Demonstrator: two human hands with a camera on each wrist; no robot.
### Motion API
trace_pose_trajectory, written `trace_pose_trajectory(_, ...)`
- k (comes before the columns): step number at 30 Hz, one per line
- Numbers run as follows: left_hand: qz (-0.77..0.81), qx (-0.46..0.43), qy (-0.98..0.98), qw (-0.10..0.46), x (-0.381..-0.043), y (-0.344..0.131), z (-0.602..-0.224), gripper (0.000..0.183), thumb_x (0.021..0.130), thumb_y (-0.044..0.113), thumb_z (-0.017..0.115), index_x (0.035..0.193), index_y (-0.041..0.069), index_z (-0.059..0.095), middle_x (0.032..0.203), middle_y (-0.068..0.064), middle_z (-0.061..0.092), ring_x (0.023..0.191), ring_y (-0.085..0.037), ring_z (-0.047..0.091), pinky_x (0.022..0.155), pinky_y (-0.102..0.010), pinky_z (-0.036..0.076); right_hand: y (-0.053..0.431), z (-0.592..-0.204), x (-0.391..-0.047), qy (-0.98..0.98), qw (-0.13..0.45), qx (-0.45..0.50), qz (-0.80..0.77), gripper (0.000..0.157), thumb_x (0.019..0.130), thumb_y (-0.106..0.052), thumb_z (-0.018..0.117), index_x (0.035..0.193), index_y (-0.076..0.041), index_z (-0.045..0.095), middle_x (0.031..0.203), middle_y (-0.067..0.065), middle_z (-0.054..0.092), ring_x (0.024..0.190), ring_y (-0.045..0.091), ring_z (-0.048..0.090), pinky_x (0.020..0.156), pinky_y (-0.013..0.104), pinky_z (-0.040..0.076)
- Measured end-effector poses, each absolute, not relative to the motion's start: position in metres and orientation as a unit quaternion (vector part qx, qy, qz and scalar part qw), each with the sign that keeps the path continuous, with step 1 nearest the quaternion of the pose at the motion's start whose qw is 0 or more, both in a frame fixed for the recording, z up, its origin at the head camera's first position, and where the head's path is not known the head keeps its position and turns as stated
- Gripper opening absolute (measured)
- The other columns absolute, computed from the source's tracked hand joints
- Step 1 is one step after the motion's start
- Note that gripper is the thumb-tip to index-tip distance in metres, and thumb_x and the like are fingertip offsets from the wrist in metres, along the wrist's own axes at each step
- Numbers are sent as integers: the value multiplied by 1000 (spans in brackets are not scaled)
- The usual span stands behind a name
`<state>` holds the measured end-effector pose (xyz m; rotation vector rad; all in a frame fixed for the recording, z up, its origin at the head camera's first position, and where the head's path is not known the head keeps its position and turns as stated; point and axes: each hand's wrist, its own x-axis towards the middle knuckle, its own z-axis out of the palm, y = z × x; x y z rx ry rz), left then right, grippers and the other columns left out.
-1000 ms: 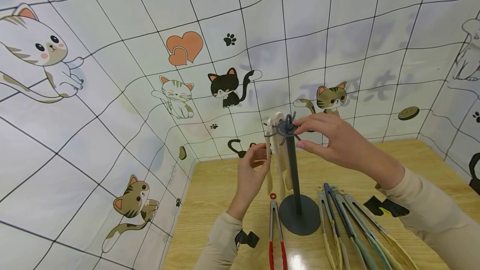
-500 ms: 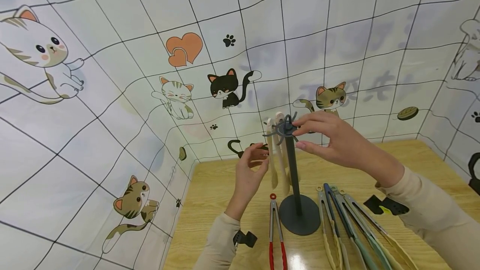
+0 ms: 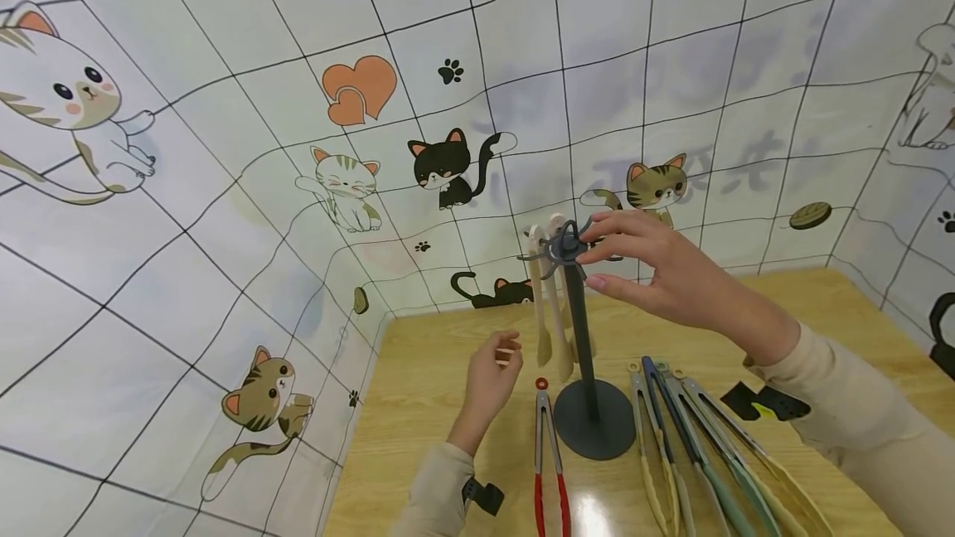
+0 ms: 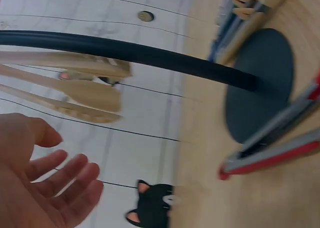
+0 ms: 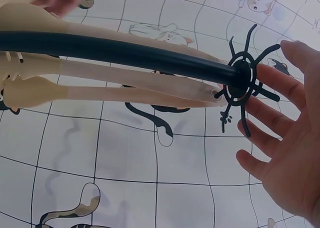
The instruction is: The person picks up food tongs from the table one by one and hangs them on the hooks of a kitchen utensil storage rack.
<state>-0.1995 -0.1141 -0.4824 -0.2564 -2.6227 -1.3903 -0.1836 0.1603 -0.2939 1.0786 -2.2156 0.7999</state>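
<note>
We have a gap between the left hand [image 3: 488,379] and the beige cooking utensils [image 3: 556,313] hanging on the rotating utensil rack [image 3: 580,330], plus room over the wooden tabletop [image 3: 425,355] at far left. Low down, 1 pair of red-and-steel tongs [image 3: 539,437] and the fanned tongs [image 3: 694,447] flank the round base [image 3: 594,436]; up high, the right hand [image 3: 656,268] crowds the hooks [image 5: 248,35] from the right.
</note>
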Motion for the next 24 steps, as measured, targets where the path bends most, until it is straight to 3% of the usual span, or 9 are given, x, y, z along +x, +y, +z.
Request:
trace_pose_trajectory(4,-399,-77,-914,17,-195,-114,-515,28,92,19,57,119,15,61,102,-6,67,82,-13,64,60,-20,49,161,-293,-185,-821,271,404,298,26,80,-14,74,104,-21,70,123,5,58,122,23,48,95,42,40)
trace_pose_trajectory(11,-288,-62,-954,-62,-184,-103,-562,41,85,29,66,116,2,61,96,-11,66,75,-17,61,58,-28,46,160,-294,-186,-822,261,407,300,27,80,-14,74,106,-22,70,124,4,56,120,21,48,91,41,41)
trace_pose_trajectory(17,-212,-52,-974,-54,-176,-91,-577,50,80,39,71,111,2,59,91,-9,59,71,-18,55,54,-31,44,160,-295,-186,-822,254,408,306,29,80,-15,74,107,-23,70,124,6,55,120,24,47,94,49,38)
trace_pose_trajectory(24,-149,-42,-988,-26,-165,-77,-575,72,71,47,77,120,0,54,101,-14,55,81,-29,57,58,-39,50,160,-295,-186,-820,253,412,306,31,79,-14,74,109,-23,70,123,6,54,117,22,48,90,45,39)
